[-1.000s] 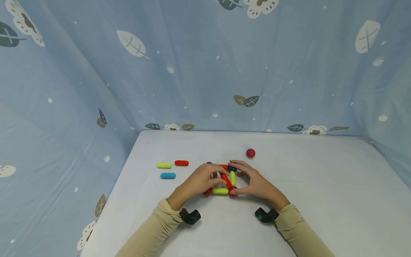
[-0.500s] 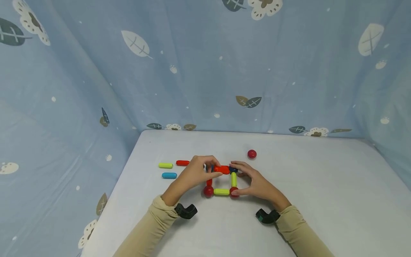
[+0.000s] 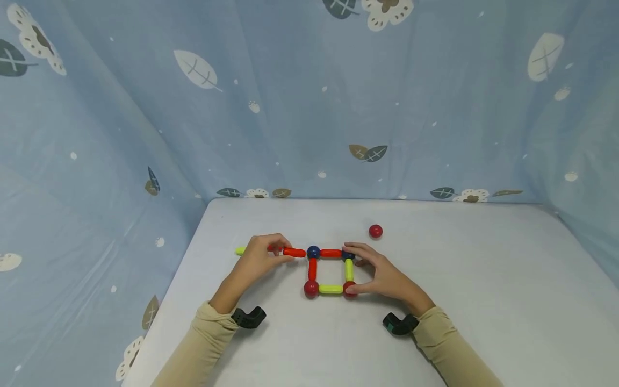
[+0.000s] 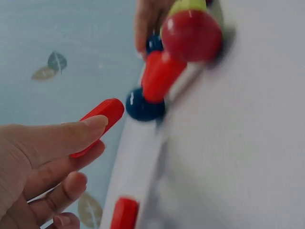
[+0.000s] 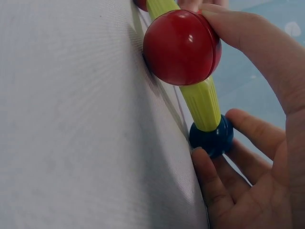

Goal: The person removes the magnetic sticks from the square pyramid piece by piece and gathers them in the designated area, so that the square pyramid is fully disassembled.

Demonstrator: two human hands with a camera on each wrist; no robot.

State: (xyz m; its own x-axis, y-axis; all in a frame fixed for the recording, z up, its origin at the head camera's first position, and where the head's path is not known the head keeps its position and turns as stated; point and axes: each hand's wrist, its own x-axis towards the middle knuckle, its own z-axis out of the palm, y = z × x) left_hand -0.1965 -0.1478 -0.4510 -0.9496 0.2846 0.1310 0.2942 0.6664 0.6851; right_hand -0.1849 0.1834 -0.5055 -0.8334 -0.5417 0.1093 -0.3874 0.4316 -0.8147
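Observation:
A square of short rods and balls lies on the table: a red ball (image 3: 311, 288) and a dark blue ball (image 3: 313, 252) on the left, matching ones on the right, joined by two red and two yellow-green rods. My left hand (image 3: 258, 260) pinches a loose red rod (image 4: 107, 114) between thumb and fingers, its end pointing at the left blue ball, with a gap between. My right hand (image 3: 384, 274) spans the square's right side, thumb on the near red ball (image 5: 181, 47) and fingers around the far blue ball (image 5: 212, 136).
A lone red ball (image 3: 375, 231) sits behind the square. Left of it, partly hidden by my left hand, lie a yellow-green rod (image 3: 239, 251) and another red rod (image 4: 125, 214). A blue patterned curtain (image 3: 309, 107) hangs behind the white table (image 3: 459, 279).
My left hand has carried the red rod leftward, off the top of the square and out past its far left corner. The right hand keeps its hold.

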